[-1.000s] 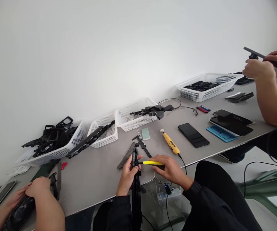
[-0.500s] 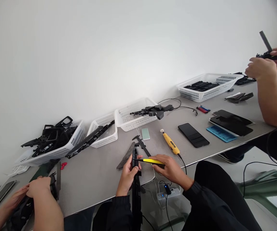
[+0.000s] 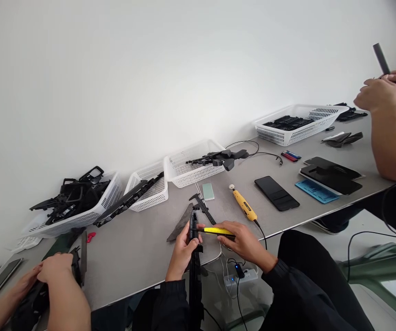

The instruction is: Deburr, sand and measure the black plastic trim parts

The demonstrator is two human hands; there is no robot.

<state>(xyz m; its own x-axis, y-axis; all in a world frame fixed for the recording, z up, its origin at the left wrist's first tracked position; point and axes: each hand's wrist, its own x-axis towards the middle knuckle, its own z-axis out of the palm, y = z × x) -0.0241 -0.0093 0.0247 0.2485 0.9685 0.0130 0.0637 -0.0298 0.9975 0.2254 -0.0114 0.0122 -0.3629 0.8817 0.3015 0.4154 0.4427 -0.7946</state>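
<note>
My left hand (image 3: 183, 250) is wrapped round a long black plastic part (image 3: 195, 271), which stands nearly upright over the table's front edge. My right hand (image 3: 244, 241) grips a yellow-and-black handled tool (image 3: 218, 231). The tool's thin dark tip reaches the upper end of the black part, beside my left fingers. Just behind the part lie a grey cloth-like piece (image 3: 181, 225) and a black caliper (image 3: 203, 209). A yellow rotary tool (image 3: 244, 205) rests to the right, its cord hanging over the edge.
White baskets (image 3: 198, 177) with black parts line the wall. A black phone (image 3: 276, 193) and a blue packet (image 3: 317, 191) lie right. Another person's hands (image 3: 55, 266) work at left; a person's hands (image 3: 379, 94) hold a part at right. Below is a power strip (image 3: 249, 276).
The right person's hands have shifted slightly with the part they hold. My own hands and the tool have hardly moved.
</note>
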